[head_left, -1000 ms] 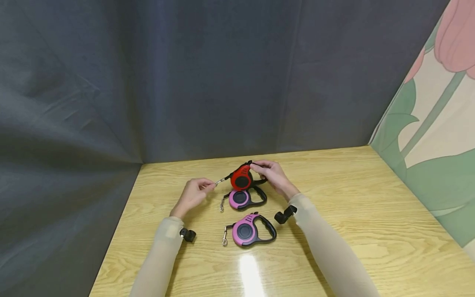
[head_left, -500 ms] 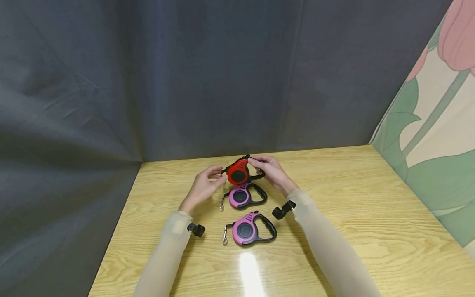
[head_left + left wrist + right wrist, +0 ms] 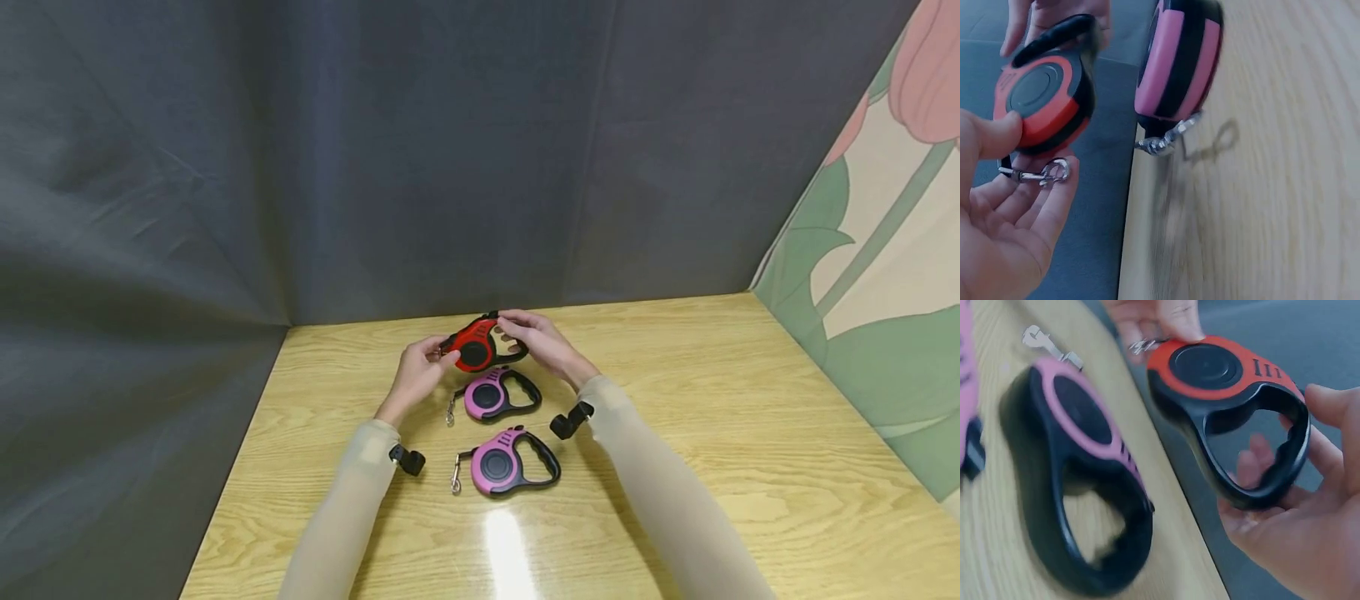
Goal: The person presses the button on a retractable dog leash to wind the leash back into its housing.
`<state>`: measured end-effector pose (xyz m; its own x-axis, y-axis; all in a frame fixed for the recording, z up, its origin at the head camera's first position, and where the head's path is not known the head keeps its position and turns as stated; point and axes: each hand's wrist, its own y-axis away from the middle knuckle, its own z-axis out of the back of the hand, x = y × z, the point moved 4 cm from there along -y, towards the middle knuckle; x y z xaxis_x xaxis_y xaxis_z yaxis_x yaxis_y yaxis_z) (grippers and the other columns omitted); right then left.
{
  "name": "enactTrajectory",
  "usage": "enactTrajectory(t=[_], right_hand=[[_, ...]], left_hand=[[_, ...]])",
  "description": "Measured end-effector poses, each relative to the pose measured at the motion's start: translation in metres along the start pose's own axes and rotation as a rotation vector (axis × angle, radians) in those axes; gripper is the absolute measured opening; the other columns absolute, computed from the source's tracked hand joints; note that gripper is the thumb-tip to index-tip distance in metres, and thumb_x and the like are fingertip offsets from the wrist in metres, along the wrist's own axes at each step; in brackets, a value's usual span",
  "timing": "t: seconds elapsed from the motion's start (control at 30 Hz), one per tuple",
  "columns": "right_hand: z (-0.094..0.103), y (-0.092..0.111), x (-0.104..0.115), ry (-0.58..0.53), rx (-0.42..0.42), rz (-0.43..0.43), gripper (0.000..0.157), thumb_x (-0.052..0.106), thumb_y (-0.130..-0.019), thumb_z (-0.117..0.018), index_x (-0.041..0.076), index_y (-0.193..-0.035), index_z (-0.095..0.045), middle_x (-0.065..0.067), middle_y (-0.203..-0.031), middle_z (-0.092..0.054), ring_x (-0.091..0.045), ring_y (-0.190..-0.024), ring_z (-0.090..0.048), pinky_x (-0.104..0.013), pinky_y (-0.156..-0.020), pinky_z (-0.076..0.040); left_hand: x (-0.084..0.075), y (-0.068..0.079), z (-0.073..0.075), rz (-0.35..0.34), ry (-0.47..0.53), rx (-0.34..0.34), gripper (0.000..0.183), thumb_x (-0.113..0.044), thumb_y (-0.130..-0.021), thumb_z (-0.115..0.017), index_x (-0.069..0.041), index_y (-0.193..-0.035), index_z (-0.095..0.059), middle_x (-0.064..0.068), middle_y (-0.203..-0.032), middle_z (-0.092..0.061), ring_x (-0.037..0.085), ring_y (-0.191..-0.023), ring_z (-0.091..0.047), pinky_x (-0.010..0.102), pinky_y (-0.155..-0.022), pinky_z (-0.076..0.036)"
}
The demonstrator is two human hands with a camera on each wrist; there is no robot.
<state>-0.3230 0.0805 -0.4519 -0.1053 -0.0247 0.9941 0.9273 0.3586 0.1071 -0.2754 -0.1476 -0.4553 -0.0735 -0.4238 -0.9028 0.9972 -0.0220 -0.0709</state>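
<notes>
A red and black retractable dog leash (image 3: 474, 352) is held up between both hands at the back of the table. My left hand (image 3: 420, 371) grips its round body, thumb on the front face. In the left wrist view, the metal clip (image 3: 1041, 175) lies over the left fingers. My right hand (image 3: 543, 343) holds the black handle, with fingertips showing through the loop in the right wrist view. Just in front, a pink and black retractable leash (image 3: 486, 396) lies on the table, its clip pointing left. Nearer to me lies another pink leash (image 3: 496, 465), handle also to the right.
The light wood table (image 3: 675, 433) ends at a dark grey curtain (image 3: 450, 167) behind the hands and on the left. A panel with printed tulips (image 3: 885, 317) stands along the right side. Each wrist bears a small black camera.
My left hand has let go of the metal clip and moved right onto the red leash's body. The red leash has shifted slightly left and back; both pink leashes stay put.
</notes>
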Motion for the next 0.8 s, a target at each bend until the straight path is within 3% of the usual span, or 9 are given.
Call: enactTrajectory(t=[0.1, 0.27, 0.37, 0.47, 0.6, 0.8], right_hand=[[0.003, -0.002, -0.001, 0.156, -0.012, 0.046, 0.049, 0.029, -0.111, -0.058, 0.003, -0.153, -0.055, -0.022, -0.145, -0.06, -0.032, -0.123, -0.061, -0.036, -0.099, -0.051], [0.015, -0.008, -0.008, 0.336, -0.157, 0.119, 0.04, 0.025, -0.106, -0.067, 0.002, -0.138, -0.066, -0.021, -0.127, -0.07, -0.032, -0.112, -0.066, -0.032, -0.09, -0.053], [0.022, -0.014, -0.017, 0.375, -0.224, 0.092, 0.035, 0.024, -0.103, -0.073, 0.001, -0.129, -0.072, -0.019, -0.121, -0.074, -0.025, -0.103, -0.068, -0.027, -0.082, -0.054], [0.029, -0.02, -0.027, 0.387, -0.262, 0.033, 0.036, 0.026, -0.101, -0.076, 0.001, -0.126, -0.074, -0.019, -0.12, -0.076, -0.021, -0.096, -0.071, -0.027, -0.078, -0.058], [0.034, -0.025, -0.037, 0.431, -0.294, -0.009, 0.035, 0.025, -0.099, -0.078, -0.001, -0.122, -0.077, -0.021, -0.117, -0.078, -0.02, -0.086, -0.073, -0.027, -0.071, -0.06], [0.033, -0.027, -0.043, 0.516, -0.327, -0.011, 0.029, 0.025, -0.098, -0.079, 0.001, -0.115, -0.081, -0.017, -0.111, -0.081, -0.02, -0.084, -0.075, -0.022, -0.07, -0.056]], left_hand=[[0.004, -0.005, 0.001, 0.036, 0.027, -0.025, 0.028, -0.017, -0.1, -0.073, 0.001, -0.122, -0.076, 0.011, -0.093, -0.075, 0.022, -0.08, -0.068, 0.023, -0.066, -0.046], [0.01, -0.017, -0.001, 0.135, 0.126, -0.027, 0.024, -0.015, -0.1, -0.072, 0.004, -0.113, -0.078, -0.001, -0.073, -0.069, 0.009, -0.065, -0.059, 0.022, -0.061, -0.044], [0.016, -0.027, -0.006, 0.207, 0.189, -0.006, 0.028, -0.015, -0.1, -0.072, 0.006, -0.118, -0.076, -0.002, -0.073, -0.07, 0.007, -0.066, -0.061, 0.022, -0.065, -0.05], [0.021, -0.036, -0.013, 0.257, 0.222, 0.008, 0.038, -0.017, -0.1, -0.074, 0.004, -0.132, -0.071, 0.002, -0.086, -0.075, 0.007, -0.071, -0.066, 0.024, -0.073, -0.059], [0.027, -0.044, -0.022, 0.268, 0.175, 0.017, 0.048, -0.021, -0.1, -0.075, -0.001, -0.143, -0.065, 0.011, -0.104, -0.077, 0.008, -0.074, -0.069, 0.026, -0.078, -0.062], [0.032, -0.044, -0.029, 0.192, -0.062, -0.012, 0.04, -0.022, -0.099, -0.076, -0.002, -0.133, -0.074, 0.016, -0.101, -0.08, 0.009, -0.064, -0.065, 0.02, -0.058, -0.048]])
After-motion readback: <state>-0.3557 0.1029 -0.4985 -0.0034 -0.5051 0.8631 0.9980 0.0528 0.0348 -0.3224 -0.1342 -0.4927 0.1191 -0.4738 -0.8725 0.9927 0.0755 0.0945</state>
